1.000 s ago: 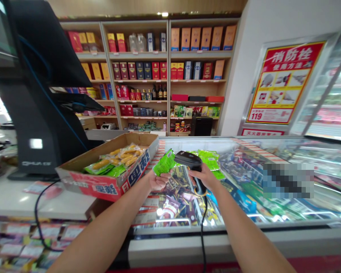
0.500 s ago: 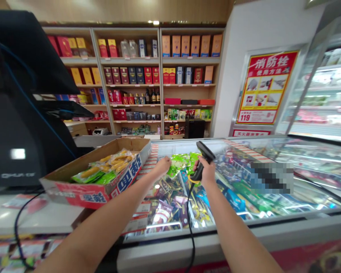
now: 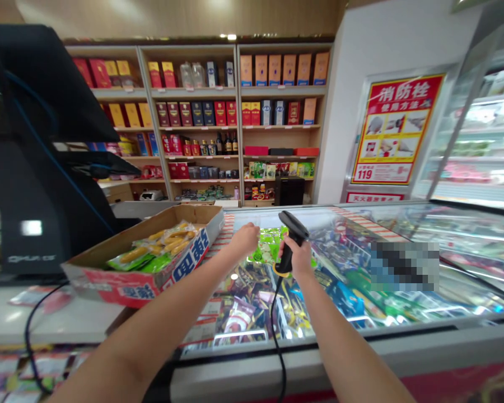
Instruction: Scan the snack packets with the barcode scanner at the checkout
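Observation:
My right hand [image 3: 301, 258] is wrapped round the handle of a black barcode scanner [image 3: 294, 226], whose cable [image 3: 276, 330] hangs down over the front of the freezer. A shiny green snack packet [image 3: 269, 245] lies between my hands above the freezer's glass top [image 3: 252, 324]. My left hand [image 3: 247, 239] is closed at the packet's upper left edge, its fingertips partly hidden from me. The scanner and my right hand cover the packet's right part.
Left of my hands, an open cardboard box [image 3: 132, 291] holds yellow and green packets. A black checkout terminal [image 3: 29, 168] stands behind it on the white counter [image 3: 84, 319]. Shelves of boxed bottles [image 3: 195, 126] line the back wall; a red fire-hydrant poster [image 3: 397, 129] hangs at right.
The scanner and my right hand have shifted a little left. My left hand has risen slightly and turned, and the green packet has moved a little to the right.

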`<state>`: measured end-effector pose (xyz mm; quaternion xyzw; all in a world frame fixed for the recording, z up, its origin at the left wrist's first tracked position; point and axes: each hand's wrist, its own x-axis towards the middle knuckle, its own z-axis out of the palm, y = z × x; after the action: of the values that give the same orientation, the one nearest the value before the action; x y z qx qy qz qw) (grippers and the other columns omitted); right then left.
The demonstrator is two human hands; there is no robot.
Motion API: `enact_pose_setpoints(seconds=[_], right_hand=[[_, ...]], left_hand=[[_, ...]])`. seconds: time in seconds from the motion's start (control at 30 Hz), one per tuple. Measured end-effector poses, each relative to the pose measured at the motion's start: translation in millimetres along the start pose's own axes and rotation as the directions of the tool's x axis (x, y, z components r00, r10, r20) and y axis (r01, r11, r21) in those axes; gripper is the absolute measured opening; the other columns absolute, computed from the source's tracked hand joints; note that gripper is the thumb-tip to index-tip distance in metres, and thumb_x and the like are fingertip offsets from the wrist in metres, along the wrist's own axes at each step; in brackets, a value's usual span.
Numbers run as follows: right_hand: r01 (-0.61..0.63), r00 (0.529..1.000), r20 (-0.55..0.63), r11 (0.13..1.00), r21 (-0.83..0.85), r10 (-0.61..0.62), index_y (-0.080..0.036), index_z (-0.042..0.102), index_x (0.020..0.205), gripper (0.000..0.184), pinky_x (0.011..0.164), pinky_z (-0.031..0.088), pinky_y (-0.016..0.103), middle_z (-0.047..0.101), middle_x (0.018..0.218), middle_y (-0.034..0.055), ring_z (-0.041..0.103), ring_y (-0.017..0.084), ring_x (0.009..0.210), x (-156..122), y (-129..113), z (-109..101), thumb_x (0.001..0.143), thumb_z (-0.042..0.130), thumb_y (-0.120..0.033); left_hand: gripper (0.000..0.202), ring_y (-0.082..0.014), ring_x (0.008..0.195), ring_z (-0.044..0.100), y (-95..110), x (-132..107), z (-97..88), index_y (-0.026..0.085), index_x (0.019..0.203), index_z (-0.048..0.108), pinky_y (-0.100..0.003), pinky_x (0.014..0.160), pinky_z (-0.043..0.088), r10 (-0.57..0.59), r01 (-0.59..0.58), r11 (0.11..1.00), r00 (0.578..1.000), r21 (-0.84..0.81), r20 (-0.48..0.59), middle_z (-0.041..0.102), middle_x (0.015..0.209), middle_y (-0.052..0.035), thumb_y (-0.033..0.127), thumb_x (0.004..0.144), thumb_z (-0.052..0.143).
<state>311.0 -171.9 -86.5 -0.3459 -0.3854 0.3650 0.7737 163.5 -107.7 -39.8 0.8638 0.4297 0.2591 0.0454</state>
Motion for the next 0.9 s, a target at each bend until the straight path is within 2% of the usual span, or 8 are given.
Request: enact_pose_setpoints(seconds=[0.17,0.27,0.37,0.5,0.63,0.77,0.83,0.9], right_hand=[[-0.134,0.971,0.187,0.988,-0.078,0.146,-0.015,0.061,0.075,0.026,0.036,0.041,0.022,0.058,0.050,-0.0021,0.051,0.011,0.037,-5.8,5.6,3.8,0.065,0.073,-0.035],[-0.170,0.939,0.279,0.977,-0.131,0.201,-0.014,0.062,0.077,0.027,0.036,0.042,0.024,0.058,0.050,-0.0015,0.051,0.012,0.037,-10.0,9.5,6.5,0.065,0.073,-0.036],[-0.174,0.930,0.301,0.974,-0.148,0.211,-0.015,0.062,0.077,0.028,0.036,0.042,0.025,0.058,0.050,-0.0016,0.051,0.012,0.037,-12.6,11.0,8.0,0.066,0.073,-0.037],[-0.195,0.927,0.300,0.972,-0.130,0.226,-0.015,0.061,0.081,0.030,0.035,0.042,0.025,0.058,0.051,-0.0022,0.051,0.012,0.037,-13.1,10.3,7.7,0.066,0.073,-0.037],[-0.204,0.930,0.282,0.969,-0.138,0.236,-0.014,0.061,0.083,0.033,0.036,0.043,0.025,0.058,0.051,-0.0022,0.051,0.012,0.038,-12.7,10.3,6.5,0.065,0.074,-0.038],[-0.200,0.933,0.274,0.970,-0.140,0.232,-0.014,0.060,0.083,0.033,0.036,0.044,0.024,0.059,0.052,-0.0022,0.052,0.012,0.038,-12.3,10.2,5.8,0.064,0.074,-0.038],[-0.196,0.933,0.278,0.970,-0.147,0.231,-0.015,0.060,0.082,0.032,0.036,0.043,0.024,0.059,0.051,-0.0020,0.052,0.012,0.038,-12.1,10.1,5.4,0.064,0.074,-0.038],[-0.189,0.932,0.283,0.969,-0.156,0.228,-0.015,0.060,0.082,0.031,0.036,0.043,0.024,0.059,0.051,-0.0017,0.052,0.012,0.038,-12.0,10.2,5.1,0.065,0.073,-0.038]], left_hand=[[0.018,-0.0218,0.083,0.062,-30.2,-40.9,-76.1,0.019,0.086,0.067,-0.030,0.076,0.043,-0.097,0.067,0.954,0.991,0.294,0.092,0.068,0.091,-0.0091,0.018,0.081,0.049],[0.017,-0.0219,0.077,0.063,-81.0,-62.6,-126.0,0.018,0.080,0.068,-0.028,0.069,0.042,-0.228,0.194,0.900,0.973,0.390,0.042,0.070,0.083,-0.0087,0.022,0.079,0.052],[0.006,-0.0205,0.071,0.062,-139.0,-84.3,-156.8,0.018,0.068,0.070,-0.026,0.065,0.040,-0.453,0.360,0.790,0.888,0.497,0.076,0.071,0.074,-0.0061,0.020,0.068,0.064],[0.010,-0.0155,0.060,0.054,-183.6,-110.8,-164.7,0.020,0.060,0.069,-0.023,0.063,0.037,-0.584,0.405,0.748,0.778,0.526,0.232,0.064,0.058,0.0016,0.015,0.053,0.075],[0.021,-0.0142,0.056,0.047,-188.1,-119.2,-159.0,0.020,0.065,0.070,-0.022,0.061,0.035,-0.574,0.422,0.744,0.800,0.518,0.172,0.056,0.051,0.0046,0.015,0.047,0.078],[0.013,-0.0135,0.050,0.042,-188.3,-113.1,-156.6,0.018,0.050,0.061,-0.023,0.061,0.036,-0.577,0.436,0.746,0.801,0.504,0.161,0.044,0.041,0.0057,0.014,0.051,0.073],[0.015,-0.0137,0.049,0.043,-193.0,-111.3,-157.0,0.018,0.048,0.059,-0.023,0.063,0.037,-0.579,0.482,0.768,0.804,0.422,0.136,0.046,0.040,0.0056,0.015,0.053,0.073],[0.018,-0.0145,0.050,0.047,-199.5,-111.5,-157.5,0.017,0.048,0.060,-0.023,0.065,0.039,-0.554,0.543,0.808,0.832,0.227,-0.020,0.049,0.040,0.0055,0.012,0.045,0.076]])
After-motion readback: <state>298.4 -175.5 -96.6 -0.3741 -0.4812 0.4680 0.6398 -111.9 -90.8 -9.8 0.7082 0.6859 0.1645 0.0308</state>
